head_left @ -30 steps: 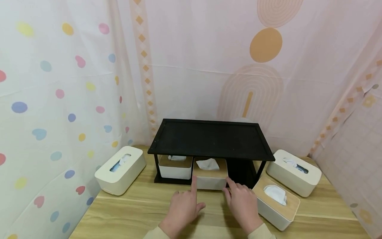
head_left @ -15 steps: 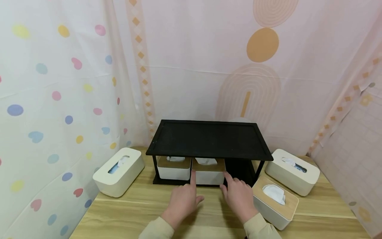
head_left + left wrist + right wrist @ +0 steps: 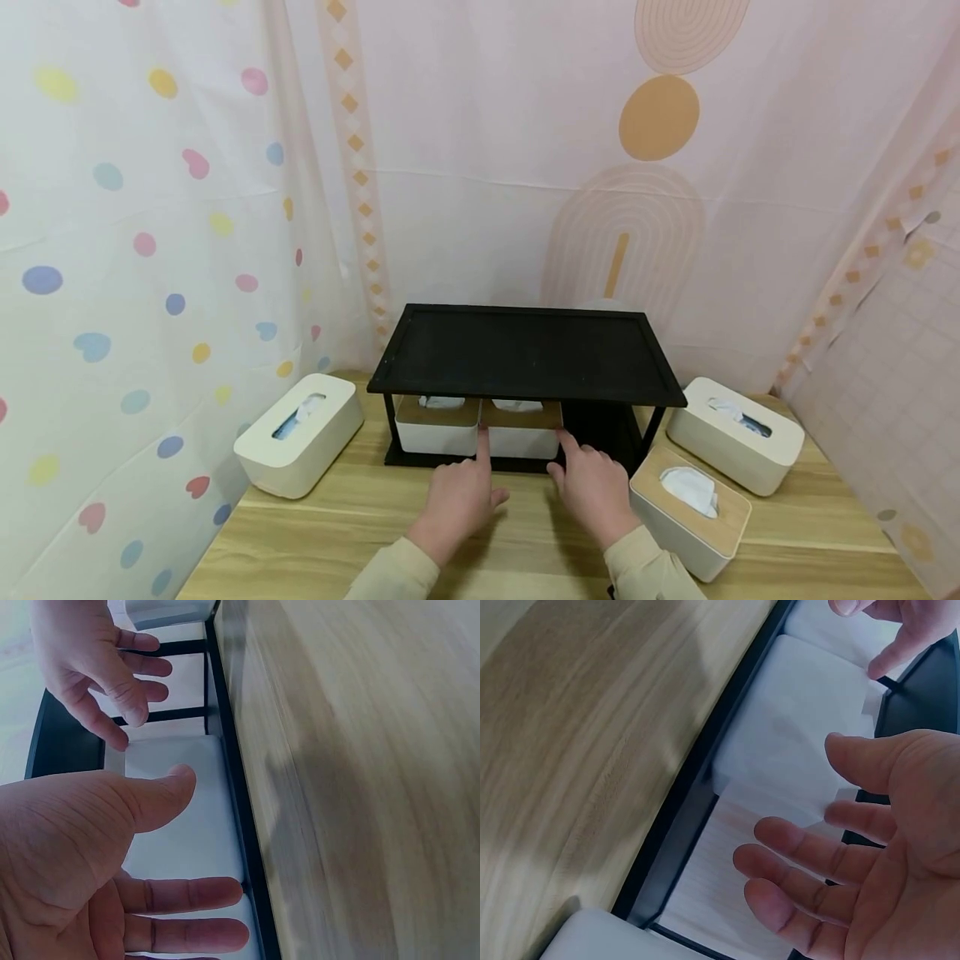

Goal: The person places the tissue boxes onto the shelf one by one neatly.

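Observation:
A white tissue box [image 3: 522, 443] with a wood-look lid sits in the middle of the black rack's [image 3: 525, 350] lower level, its back part hidden under the top board. My left hand [image 3: 459, 498] touches its front left corner with an outstretched index finger. At the front right corner, the index fingertip of my right hand [image 3: 592, 490] rests against it. The thumbs and remaining fingers are spread loosely and hold nothing, as both wrist views show. Directly left stands a matching tissue box [image 3: 438, 437], side by side with the middle one and level at the front.
The rack's lower right bay [image 3: 600, 429] shows its dark base. Another wood-lidded tissue box [image 3: 693, 508] stands angled in front of the rack's right end. Cream tissue boxes stand at the far left [image 3: 300, 433] and far right [image 3: 735, 433]. Patterned curtains [image 3: 480, 208] hang behind.
The middle tissue box has slid back into the rack, then slightly left against its neighbour. Both hands have moved forward with it, index fingers still at its front corners.

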The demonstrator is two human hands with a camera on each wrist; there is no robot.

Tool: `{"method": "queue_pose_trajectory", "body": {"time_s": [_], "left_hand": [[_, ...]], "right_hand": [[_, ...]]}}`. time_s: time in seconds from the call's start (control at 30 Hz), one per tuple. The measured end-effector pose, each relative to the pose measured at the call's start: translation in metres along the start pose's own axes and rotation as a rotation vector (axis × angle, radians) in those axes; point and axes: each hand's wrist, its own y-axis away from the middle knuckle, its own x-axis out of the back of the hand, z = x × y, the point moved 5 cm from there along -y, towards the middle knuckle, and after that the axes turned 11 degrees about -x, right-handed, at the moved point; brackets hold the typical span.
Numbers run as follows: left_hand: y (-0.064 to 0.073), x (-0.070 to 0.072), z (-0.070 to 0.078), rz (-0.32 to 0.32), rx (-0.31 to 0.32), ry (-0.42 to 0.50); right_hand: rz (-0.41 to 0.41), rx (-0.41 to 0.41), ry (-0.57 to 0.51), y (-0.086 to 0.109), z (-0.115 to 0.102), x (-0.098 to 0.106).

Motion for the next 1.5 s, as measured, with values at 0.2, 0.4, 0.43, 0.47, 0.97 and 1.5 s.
{"method": "queue_pose_trajectory", "body": {"time_s": [0.2, 0.4, 0.43, 0.47, 0.97, 1.5], "left_hand": [[0.0, 0.001, -0.001, -0.001, 0.002, 0.014], [0.0, 0.006, 0.004, -0.01, -0.012, 0.038], [0.001, 0.007, 0.006, -0.009, -0.021, 0.047], [0.001, 0.009, 0.008, -0.009, -0.033, 0.062], [0.001, 0.01, 0.053, -0.093, -0.222, 0.331], [-0.018, -0.01, 0.115, -0.254, -0.174, 0.876]], "right_hand": [[0.021, 0.011, -0.001, 0.0, -0.001, 0.0], [0.017, 0.02, 0.001, 0.005, -0.001, 0.002], [0.016, 0.019, -0.005, 0.006, 0.0, 0.003], [0.017, 0.021, -0.013, 0.008, 0.0, 0.005], [-0.041, -0.131, -0.219, 0.047, 0.104, 0.083], [-0.704, -0.517, -0.74, 0.067, 0.238, 0.047]]}}
